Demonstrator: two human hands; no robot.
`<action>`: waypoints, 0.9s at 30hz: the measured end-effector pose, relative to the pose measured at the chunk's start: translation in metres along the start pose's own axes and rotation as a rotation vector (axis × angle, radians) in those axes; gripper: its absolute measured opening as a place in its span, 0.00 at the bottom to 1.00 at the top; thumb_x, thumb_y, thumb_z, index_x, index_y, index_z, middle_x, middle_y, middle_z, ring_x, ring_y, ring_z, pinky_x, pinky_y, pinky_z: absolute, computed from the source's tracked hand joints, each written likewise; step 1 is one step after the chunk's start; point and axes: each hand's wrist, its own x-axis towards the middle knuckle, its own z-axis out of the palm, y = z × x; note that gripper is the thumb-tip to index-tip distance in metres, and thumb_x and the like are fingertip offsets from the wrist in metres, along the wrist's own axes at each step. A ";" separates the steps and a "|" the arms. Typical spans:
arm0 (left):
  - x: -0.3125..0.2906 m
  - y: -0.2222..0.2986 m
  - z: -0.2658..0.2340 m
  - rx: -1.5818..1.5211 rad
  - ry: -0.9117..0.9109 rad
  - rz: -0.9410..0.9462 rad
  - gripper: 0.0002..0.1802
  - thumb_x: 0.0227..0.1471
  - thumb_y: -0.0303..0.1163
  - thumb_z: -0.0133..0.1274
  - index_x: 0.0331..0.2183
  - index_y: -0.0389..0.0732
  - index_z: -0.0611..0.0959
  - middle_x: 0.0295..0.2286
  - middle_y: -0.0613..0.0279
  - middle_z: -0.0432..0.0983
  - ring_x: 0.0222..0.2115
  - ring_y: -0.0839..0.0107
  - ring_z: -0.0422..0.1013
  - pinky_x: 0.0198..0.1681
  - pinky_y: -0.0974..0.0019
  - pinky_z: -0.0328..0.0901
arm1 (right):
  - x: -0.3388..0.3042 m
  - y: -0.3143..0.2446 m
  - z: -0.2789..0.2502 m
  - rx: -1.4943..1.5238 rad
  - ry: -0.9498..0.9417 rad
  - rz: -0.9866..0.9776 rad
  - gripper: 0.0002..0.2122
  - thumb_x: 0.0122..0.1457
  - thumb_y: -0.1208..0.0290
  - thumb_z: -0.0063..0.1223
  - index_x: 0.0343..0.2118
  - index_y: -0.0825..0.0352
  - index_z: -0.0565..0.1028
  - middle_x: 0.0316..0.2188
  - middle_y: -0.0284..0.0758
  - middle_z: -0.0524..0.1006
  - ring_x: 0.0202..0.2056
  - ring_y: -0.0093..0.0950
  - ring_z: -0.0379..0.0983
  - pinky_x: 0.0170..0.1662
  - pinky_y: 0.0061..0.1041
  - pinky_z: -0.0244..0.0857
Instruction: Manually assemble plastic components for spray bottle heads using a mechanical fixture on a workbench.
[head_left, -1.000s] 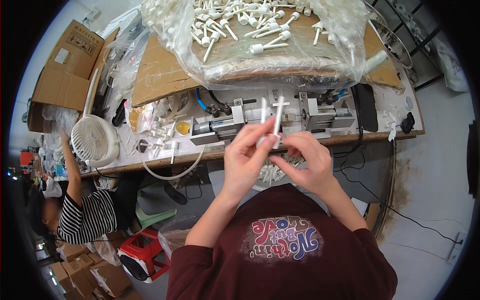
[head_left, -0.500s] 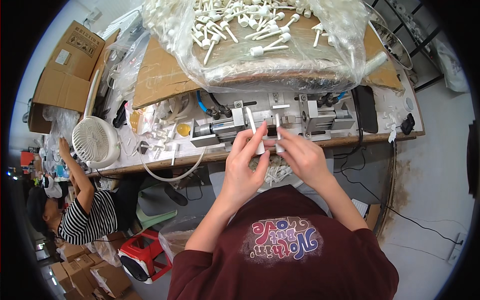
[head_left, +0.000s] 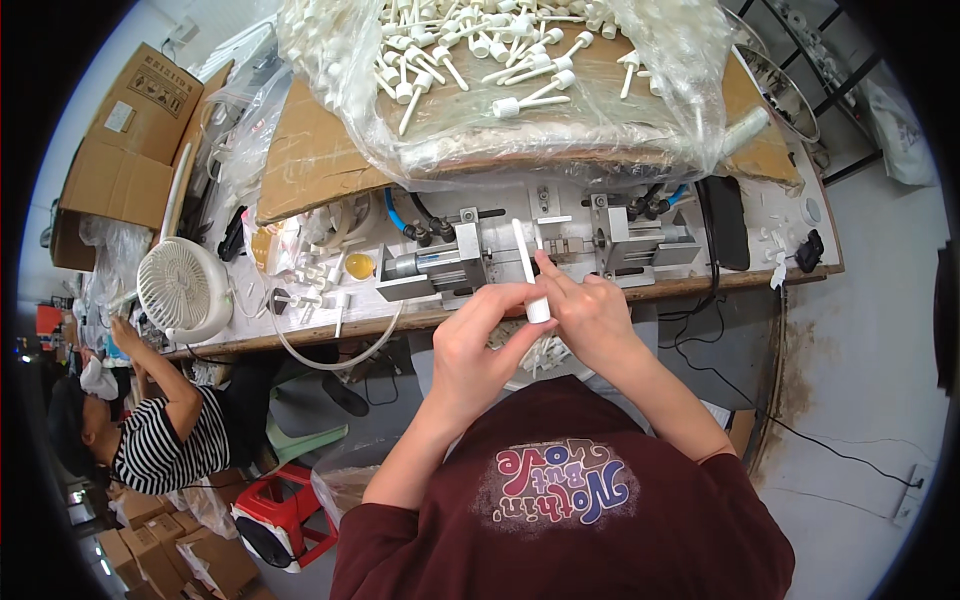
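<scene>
My left hand pinches a white plastic stick with a wide round cap, its narrow shaft slanting up and away. Close beside it, my right hand is closed on a second white stick; only the tip shows past the index finger, the rest being hidden. Both hands are held before the bench's front edge. Just beyond them sits a metal fixture with a left cylinder block and a right cylinder block, facing each other across a gap.
Many white capped sticks lie on plastic film over cardboard at the back. Below my hands is a container of white pieces, partly covered. A white fan and a loose hose are left. A person in stripes works at far left.
My hands have come together. The left hand's stick has moved right and slightly down, and the right hand's stick is now mostly hidden behind its fingers.
</scene>
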 end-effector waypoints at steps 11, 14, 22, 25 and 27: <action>-0.006 -0.009 0.007 0.334 0.055 0.136 0.20 0.38 0.24 0.68 0.39 0.38 0.86 0.46 0.59 0.78 0.32 0.72 0.74 0.33 0.68 0.71 | 0.112 0.056 -0.075 0.019 0.366 -0.034 0.13 0.50 0.74 0.59 0.40 0.65 0.76 0.50 0.39 0.75 0.51 0.37 0.71 0.49 0.34 0.69; -0.007 -0.022 0.020 0.476 0.017 0.199 0.19 0.38 0.26 0.67 0.39 0.38 0.85 0.48 0.60 0.77 0.31 0.68 0.74 0.34 0.67 0.70 | 0.168 0.093 -0.063 -0.240 0.242 -0.006 0.24 0.47 0.75 0.58 0.51 0.62 0.71 0.60 0.40 0.65 0.60 0.38 0.61 0.58 0.36 0.62; -0.004 -0.049 0.036 0.647 -0.080 0.230 0.15 0.42 0.28 0.65 0.37 0.39 0.84 0.49 0.59 0.77 0.28 0.70 0.77 0.29 0.66 0.67 | 0.217 0.124 -0.038 -0.146 -0.158 0.074 0.22 0.52 0.66 0.49 0.51 0.62 0.69 0.54 0.39 0.68 0.58 0.39 0.63 0.57 0.39 0.62; -0.001 -0.050 0.039 0.686 -0.123 0.244 0.14 0.42 0.29 0.65 0.35 0.40 0.84 0.48 0.57 0.78 0.25 0.69 0.77 0.28 0.67 0.67 | 0.204 0.132 -0.039 -0.148 -0.036 -0.052 0.18 0.54 0.68 0.48 0.49 0.64 0.70 0.50 0.38 0.70 0.53 0.37 0.67 0.52 0.37 0.66; 0.002 -0.049 0.042 0.720 -0.123 0.237 0.13 0.42 0.29 0.65 0.35 0.40 0.84 0.48 0.56 0.78 0.24 0.69 0.77 0.28 0.67 0.67 | 0.196 0.131 -0.043 -0.153 -0.059 -0.068 0.16 0.56 0.68 0.47 0.48 0.64 0.70 0.47 0.39 0.72 0.49 0.38 0.70 0.49 0.37 0.67</action>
